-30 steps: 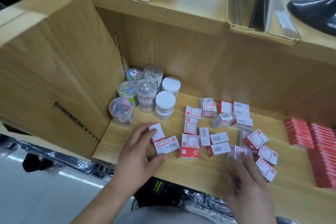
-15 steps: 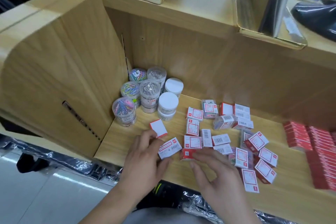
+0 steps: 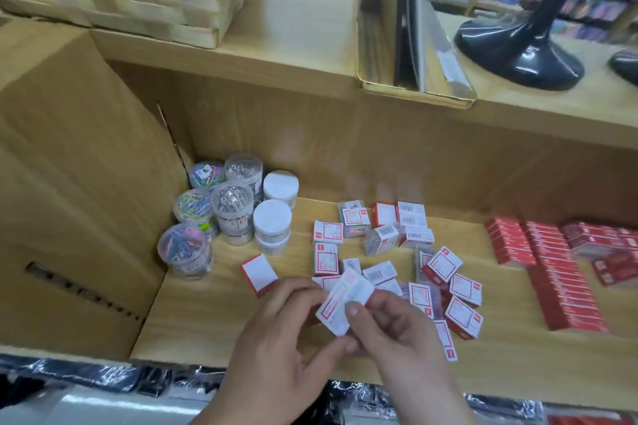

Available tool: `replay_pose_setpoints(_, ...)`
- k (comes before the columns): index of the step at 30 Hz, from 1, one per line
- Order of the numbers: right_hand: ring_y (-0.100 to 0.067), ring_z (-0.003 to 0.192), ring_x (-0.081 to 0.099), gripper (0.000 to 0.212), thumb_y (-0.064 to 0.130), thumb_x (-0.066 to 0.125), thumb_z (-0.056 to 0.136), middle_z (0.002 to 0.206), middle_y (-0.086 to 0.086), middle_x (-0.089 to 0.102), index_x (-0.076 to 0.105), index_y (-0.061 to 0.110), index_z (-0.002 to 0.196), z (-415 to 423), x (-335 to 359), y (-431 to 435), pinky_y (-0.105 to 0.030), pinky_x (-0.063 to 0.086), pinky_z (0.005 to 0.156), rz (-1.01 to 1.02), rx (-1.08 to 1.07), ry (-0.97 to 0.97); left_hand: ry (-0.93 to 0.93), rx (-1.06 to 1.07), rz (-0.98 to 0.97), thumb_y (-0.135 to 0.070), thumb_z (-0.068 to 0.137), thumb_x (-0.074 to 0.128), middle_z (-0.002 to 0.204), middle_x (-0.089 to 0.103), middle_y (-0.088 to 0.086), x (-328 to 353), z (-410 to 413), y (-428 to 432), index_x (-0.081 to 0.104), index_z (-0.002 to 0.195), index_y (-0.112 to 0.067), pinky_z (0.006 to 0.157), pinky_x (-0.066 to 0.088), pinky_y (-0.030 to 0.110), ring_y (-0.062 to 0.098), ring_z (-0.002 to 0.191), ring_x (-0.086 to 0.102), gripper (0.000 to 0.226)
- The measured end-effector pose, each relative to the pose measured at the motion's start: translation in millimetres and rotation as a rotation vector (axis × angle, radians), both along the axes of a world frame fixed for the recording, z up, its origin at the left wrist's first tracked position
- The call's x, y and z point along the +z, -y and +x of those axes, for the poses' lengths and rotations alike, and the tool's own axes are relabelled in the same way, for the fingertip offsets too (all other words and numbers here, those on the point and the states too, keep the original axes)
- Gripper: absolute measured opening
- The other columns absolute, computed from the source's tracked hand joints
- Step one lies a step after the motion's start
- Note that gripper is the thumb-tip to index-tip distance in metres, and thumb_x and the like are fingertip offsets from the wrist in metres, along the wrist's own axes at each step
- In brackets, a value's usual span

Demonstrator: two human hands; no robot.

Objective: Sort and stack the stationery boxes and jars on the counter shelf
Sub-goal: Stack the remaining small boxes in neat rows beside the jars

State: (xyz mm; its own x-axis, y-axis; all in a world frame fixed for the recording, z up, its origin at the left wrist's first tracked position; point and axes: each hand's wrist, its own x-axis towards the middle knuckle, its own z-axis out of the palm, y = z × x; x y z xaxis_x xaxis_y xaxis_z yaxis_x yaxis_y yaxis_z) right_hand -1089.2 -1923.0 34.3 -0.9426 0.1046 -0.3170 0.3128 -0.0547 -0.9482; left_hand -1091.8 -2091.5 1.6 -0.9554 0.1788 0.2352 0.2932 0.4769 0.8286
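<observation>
A small red-and-white box [image 3: 340,304] is held just above the front of the shelf [image 3: 207,314], pinched between the left hand [image 3: 276,348] and the right hand [image 3: 404,338]. Right behind it, loose boxes [image 3: 442,262] lie scattered at all angles. Jars [image 3: 231,207] crowd the left corner and red stacks [image 3: 552,272] line the right. One box [image 3: 259,273] lies apart beside the left hand.

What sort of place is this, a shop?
Probably a stationery shop counter: jars of paper clips, stacked red boxes on the shelf, and blurred racks of colourful goods behind.
</observation>
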Motion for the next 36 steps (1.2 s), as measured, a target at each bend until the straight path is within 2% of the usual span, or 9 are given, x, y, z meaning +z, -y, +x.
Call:
replay_pose_setpoints(3, -0.028, 0.072, 0.072, 0.011, 0.016, 0.063, 0.098, 0.087, -0.012, 0.076, 0.074, 0.019, 0.098, 6.7, 2.6, -18.2, -0.047, 0.060, 0.074, 0.055, -0.054, -0.025, -0.033, -0.093, 0.023, -0.042, 0.088, 0.074, 0.119, 0.062, -0.019, -2.2, -6.8, -6.3, 0.070, 0.117, -0.032, 0.086, 0.055, 0.026, 0.004, 0.107, 0.065, 0.030)
replay_pose_setpoints(6, -0.033, 0.058, 0.068, 0.017, 0.010, 0.061, 0.096, 0.083, -0.011, 0.073, 0.072, 0.016, 0.108, 15.7, 12.5, -40.5, -0.040, 0.060, 0.059, 0.125, -0.123, -0.017, -0.002, -0.096, 0.070, -0.033, 0.088, 0.072, 0.117, 0.063, -0.023, -1.9, -14.9, -21.9, 0.070, 0.114, -0.035, 0.085, 0.052, 0.021, -0.001, 0.101, 0.065, 0.026)
replay_pose_setpoints(11, -0.021, 0.055, 0.062, 0.015, 0.011, 0.077, 0.086, 0.073, -0.008, 0.071, 0.079, 0.023, 0.094, 30.1, 21.5, -88.3, -0.032, 0.054, 0.056, 0.353, -0.078, 0.031, 0.108, -0.326, 0.130, -0.042, 0.095, 0.063, 0.124, 0.059, -0.025, 6.2, -25.4, -70.3, 0.060, 0.134, -0.041, 0.086, 0.053, 0.024, 0.002, 0.103, 0.064, 0.039)
replay_pose_setpoints(15, -0.012, 0.052, 0.054, 0.014, 0.006, 0.081, 0.080, 0.061, 0.001, 0.067, 0.079, 0.018, 0.086, 36.3, 30.3, -129.0, -0.021, 0.046, 0.054, 0.386, -0.143, -0.007, 0.111, -0.369, 0.082, -0.037, 0.092, 0.068, 0.096, 0.060, -0.036, 7.0, -31.9, -118.7, 0.067, 0.123, -0.041, 0.075, 0.046, 0.013, -0.011, 0.082, 0.059, 0.032)
replay_pose_setpoints(20, -0.021, 0.052, 0.056, 0.026, -0.009, 0.076, 0.080, 0.065, -0.008, 0.069, 0.077, 0.013, 0.094, 35.1, 37.4, -187.3, -0.025, 0.049, 0.050, 0.223, -0.252, -0.061, 0.436, -0.352, 0.337, -0.026, 0.093, 0.067, 0.094, 0.074, -0.001, 14.3, -40.0, -177.9, 0.071, 0.112, -0.042, 0.081, 0.060, 0.046, 0.027, 0.086, 0.068, 0.025)
replay_pose_setpoints(24, -0.028, 0.060, 0.059, 0.034, -0.016, 0.070, 0.081, 0.083, -0.019, 0.070, 0.074, 0.008, 0.104, 32.6, 25.4, -228.1, -0.033, 0.052, 0.052, 0.121, -0.240, -0.062, 0.504, -0.292, 0.371, -0.019, 0.097, 0.065, 0.100, 0.075, 0.005, 8.5, -39.6, -215.4, 0.071, 0.115, -0.030, 0.079, 0.060, 0.054, 0.026, 0.082, 0.071, 0.022)
replay_pose_setpoints(27, -0.029, 0.058, 0.059, 0.028, -0.010, 0.074, 0.081, 0.079, -0.020, 0.071, 0.074, 0.008, 0.102, 34.5, 12.4, -252.4, -0.033, 0.052, 0.054, 0.120, -0.273, -0.045, 0.512, -0.259, 0.358, -0.009, 0.100, 0.062, 0.092, 0.073, 0.001, 6.1, -34.4, -241.8, 0.071, 0.112, -0.029, 0.071, 0.057, 0.045, 0.016, 0.069, 0.066, 0.025)
replay_pose_setpoints(32, -0.022, 0.059, 0.060, 0.019, -0.004, 0.074, 0.085, 0.072, -0.014, 0.071, 0.075, 0.010, 0.097, 55.0, -12.0, -290.9, -0.031, 0.052, 0.056, 0.175, -0.314, -0.042, 0.522, -0.339, 0.305, -0.017, 0.096, 0.066, 0.095, 0.074, -0.005, -6.6, -20.3, -280.2, 0.071, 0.111, -0.033, 0.080, 0.059, 0.039, 0.020, 0.084, 0.072, 0.022)
replay_pose_setpoints(36, -0.020, 0.058, 0.058, 0.015, 0.004, 0.070, 0.090, 0.073, -0.014, 0.068, 0.076, 0.015, 0.097, 69.4, -23.3, -303.3, -0.032, 0.049, 0.052, 0.104, -0.397, -0.053, 0.528, -0.401, 0.305, -0.009, 0.091, 0.076, 0.089, 0.068, -0.006, -9.6, -3.9, -298.5, 0.067, 0.124, -0.037, 0.075, 0.055, 0.025, 0.009, 0.077, 0.066, 0.044)
